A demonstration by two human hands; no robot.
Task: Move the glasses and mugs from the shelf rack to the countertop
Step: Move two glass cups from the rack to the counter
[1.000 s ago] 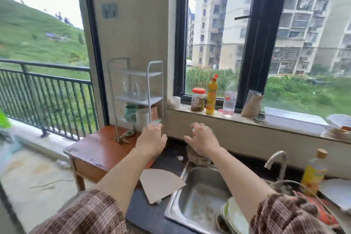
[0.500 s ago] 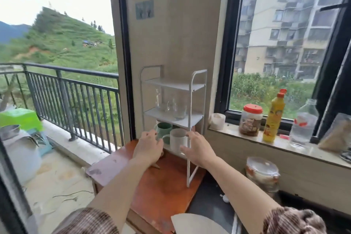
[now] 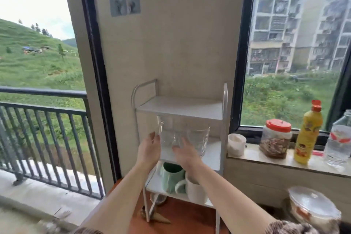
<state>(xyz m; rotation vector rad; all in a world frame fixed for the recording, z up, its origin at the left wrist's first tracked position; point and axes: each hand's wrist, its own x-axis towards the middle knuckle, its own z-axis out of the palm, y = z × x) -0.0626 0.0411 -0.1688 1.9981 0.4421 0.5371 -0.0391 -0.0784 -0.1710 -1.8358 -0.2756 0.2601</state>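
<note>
On the wooden surface (image 3: 188,216) stands the white shelf rack (image 3: 225,119). Both hands have risen from the mugs (image 3: 171,178) to the middle-shelf glasses (image 3: 198,139) at twelve o'clock: left hand (image 3: 149,150) and right hand (image 3: 187,155), fingers apart, grasp nothing yet.

The clear glasses (image 3: 182,135) on the middle tier of the shelf rack (image 3: 180,107) blur into one another, so their number cannot be told; the right hand (image 3: 185,153) covers their lower parts. Whether either hand touches glass cannot be told. The right forearm hides the top of the white mug (image 3: 196,192) on the low tier and part of the green mug (image 3: 171,175) beside it. A small round thing (image 3: 158,198) beneath the rack is too dim to name. The lidded bowl (image 3: 313,209), near right, is partly hidden, and the clear bottle (image 3: 339,142) is cut by the right edge.
</note>
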